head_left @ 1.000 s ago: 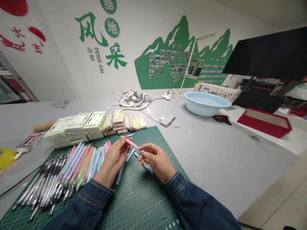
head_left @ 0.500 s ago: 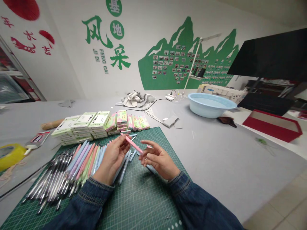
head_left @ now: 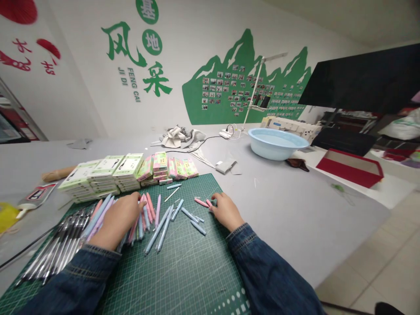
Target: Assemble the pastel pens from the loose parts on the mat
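Note:
My left hand (head_left: 120, 218) is over the row of pastel pens on the green cutting mat (head_left: 193, 271). Its fingers are curled down at a pink pen (head_left: 143, 199), and its palm hides part of the row. My right hand (head_left: 227, 211) rests at the mat's right edge, with thumb and fingers closed on a short pink pen piece (head_left: 210, 207). Another pink piece (head_left: 201, 201) lies just left of it. Between the hands are several loose blue pen pieces (head_left: 198, 227) and two long blue pens (head_left: 165, 229) lying side by side.
Clear pens with black parts (head_left: 59, 245) lie in a row at left. White-green boxes (head_left: 127, 168) and pink-green boxes (head_left: 160, 162) are stacked behind the mat. Farther off are a blue basin (head_left: 277, 146), grey cloth (head_left: 180, 138), a red box (head_left: 349, 168) and a glue tube (head_left: 36, 197).
My hands have moved apart. The pink pen held up between them is down among the row with my left hand, while my right hand has moved right to the small pink pieces.

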Demonstrator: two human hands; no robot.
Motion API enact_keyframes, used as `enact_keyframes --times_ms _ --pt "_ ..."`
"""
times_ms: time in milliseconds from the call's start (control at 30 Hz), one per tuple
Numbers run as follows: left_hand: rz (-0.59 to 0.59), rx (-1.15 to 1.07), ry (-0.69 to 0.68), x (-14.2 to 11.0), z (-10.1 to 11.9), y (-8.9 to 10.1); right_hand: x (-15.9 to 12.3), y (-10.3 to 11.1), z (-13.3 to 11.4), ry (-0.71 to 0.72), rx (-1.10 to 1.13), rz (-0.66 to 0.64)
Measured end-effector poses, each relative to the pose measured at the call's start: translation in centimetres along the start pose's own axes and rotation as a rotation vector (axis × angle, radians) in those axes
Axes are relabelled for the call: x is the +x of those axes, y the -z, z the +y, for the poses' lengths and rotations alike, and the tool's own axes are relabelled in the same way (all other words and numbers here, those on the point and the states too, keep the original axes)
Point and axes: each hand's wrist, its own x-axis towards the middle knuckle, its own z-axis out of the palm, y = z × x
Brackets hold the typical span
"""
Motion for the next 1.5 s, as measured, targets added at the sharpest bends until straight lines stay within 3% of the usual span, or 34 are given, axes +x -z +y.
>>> enact_keyframes --times_ms 100,267,467,633,733,833,933,1067,1233,1500 --pt "0.012 0.021 0.002 -0.4 -0.2 -1.3 -0.1 -0.5 0.4 0.032 -0.031 -0.045" --pt "0.065 -0.017 -0.065 -1.6 -0.9 -2.5 0.5 -1.0 1.3 -0.079 0.132 -0.042" --pt "0.33 0.013 -0.307 -4.4 -0.8 -3.5 1.2 -1.8 1.7 -0.06 0.332 0.001" --pt "0.453 0.035 -0.541 -8.2 0.9 -4.8 0.8 -1.0 2.3 -0.101 0.33 0.078" --pt "0.439 0.063 -0.639 -10.9 2.5 -5.4 -0.2 -1.0 1.9 -0.088 0.284 0.103" --pt "0.404 0.076 -0.71 -12.9 4.2 -5.7 -1.3 -1.4 0.6 0.03 0.184 0.105" --pt "0.401 0.067 -0.717 -13.8 5.3 -5.7 -2.2 -1.7 -0.9 0.16 0.125 0.062" --pt "0.364 0.013 -0.738 -14.0 5.9 -5.7 -2.7 -1.8 -2.4 0.208 0.12 0.045" --pt "0.447 -0.086 -0.525 -14.0 6.2 -6.9 -3.5 -2.4 -3.9 0.276 0.11 0.039" --pt "0.428 -0.074 -0.552 -14.3 6.1 -7.0 -4.5 -3.3 -5.7 0.339 0.114 -0.019"
